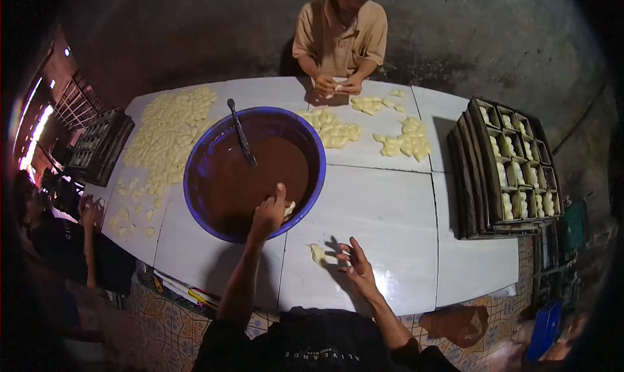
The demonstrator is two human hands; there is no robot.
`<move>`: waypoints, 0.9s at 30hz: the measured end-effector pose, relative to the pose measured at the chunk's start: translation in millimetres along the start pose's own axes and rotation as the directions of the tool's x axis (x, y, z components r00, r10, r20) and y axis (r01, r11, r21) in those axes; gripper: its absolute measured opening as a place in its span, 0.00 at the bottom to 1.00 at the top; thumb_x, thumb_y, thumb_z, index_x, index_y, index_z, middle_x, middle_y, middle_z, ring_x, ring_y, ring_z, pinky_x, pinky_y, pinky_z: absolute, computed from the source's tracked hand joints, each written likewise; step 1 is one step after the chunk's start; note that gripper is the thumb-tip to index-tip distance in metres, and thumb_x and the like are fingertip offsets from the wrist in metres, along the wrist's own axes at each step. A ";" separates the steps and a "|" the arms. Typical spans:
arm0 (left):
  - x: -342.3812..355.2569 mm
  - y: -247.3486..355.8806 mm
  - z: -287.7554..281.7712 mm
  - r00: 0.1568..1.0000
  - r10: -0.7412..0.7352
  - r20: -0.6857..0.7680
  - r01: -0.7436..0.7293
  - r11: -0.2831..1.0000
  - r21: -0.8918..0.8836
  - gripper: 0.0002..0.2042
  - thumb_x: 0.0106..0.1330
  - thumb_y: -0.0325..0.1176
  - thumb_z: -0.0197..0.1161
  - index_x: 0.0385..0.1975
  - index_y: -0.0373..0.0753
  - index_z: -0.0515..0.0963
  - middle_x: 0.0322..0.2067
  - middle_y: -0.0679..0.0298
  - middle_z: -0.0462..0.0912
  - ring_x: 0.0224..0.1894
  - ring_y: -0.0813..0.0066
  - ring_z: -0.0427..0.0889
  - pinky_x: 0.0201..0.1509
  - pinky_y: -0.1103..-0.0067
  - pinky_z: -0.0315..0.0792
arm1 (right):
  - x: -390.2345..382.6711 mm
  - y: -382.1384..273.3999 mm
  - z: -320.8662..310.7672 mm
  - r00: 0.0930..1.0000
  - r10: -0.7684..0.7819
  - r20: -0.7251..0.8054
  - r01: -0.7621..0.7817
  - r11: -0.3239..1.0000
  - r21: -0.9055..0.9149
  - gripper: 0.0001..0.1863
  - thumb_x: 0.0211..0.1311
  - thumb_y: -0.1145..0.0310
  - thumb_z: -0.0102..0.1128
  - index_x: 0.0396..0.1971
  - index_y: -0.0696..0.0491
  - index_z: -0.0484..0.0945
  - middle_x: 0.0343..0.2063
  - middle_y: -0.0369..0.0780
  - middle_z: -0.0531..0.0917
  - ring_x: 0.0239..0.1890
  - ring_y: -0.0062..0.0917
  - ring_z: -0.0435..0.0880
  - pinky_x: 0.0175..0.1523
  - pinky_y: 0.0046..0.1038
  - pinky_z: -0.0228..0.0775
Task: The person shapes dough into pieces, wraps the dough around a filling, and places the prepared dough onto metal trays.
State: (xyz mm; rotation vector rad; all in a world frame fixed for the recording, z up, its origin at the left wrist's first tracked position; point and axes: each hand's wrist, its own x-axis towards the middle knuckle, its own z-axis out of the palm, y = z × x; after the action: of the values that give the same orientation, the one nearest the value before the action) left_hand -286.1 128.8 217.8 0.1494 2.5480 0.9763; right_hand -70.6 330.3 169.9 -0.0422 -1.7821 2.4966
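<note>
My left hand is over the near right part of a large blue basin of brown filling. A pale piece of dough shows at its fingers, which are partly curled round it; one digit points up. My right hand is open, its fingers spread just above the white tabletop. To its left lies a small flattened dough piece, apart from the fingers. A spoon-like tool with a dark handle leans in the basin, its lower end in the brown filling.
Many dough pieces cover the table's left side; more dough clusters lie behind the basin. Stacked compartment trays with pale dough stand at the right, and other trays far left. A person opposite handles dough; another is at left.
</note>
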 end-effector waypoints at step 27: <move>-152.3 39.0 112.8 0.981 0.153 0.116 0.013 0.550 -0.835 0.22 0.61 0.27 0.66 0.54 0.34 0.66 0.32 0.61 0.78 0.36 0.77 0.79 0.38 0.81 0.79 | -29.3 -37.6 15.4 0.970 -0.166 -0.178 0.071 0.892 -0.446 0.10 0.64 0.71 0.59 0.41 0.61 0.80 0.34 0.39 0.81 0.37 0.20 0.77 0.41 0.22 0.69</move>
State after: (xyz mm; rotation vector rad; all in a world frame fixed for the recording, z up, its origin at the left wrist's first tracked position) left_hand -102.8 191.1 218.4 0.0492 1.6571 1.9982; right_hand -40.7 325.8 209.8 -0.2087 -2.1341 1.8803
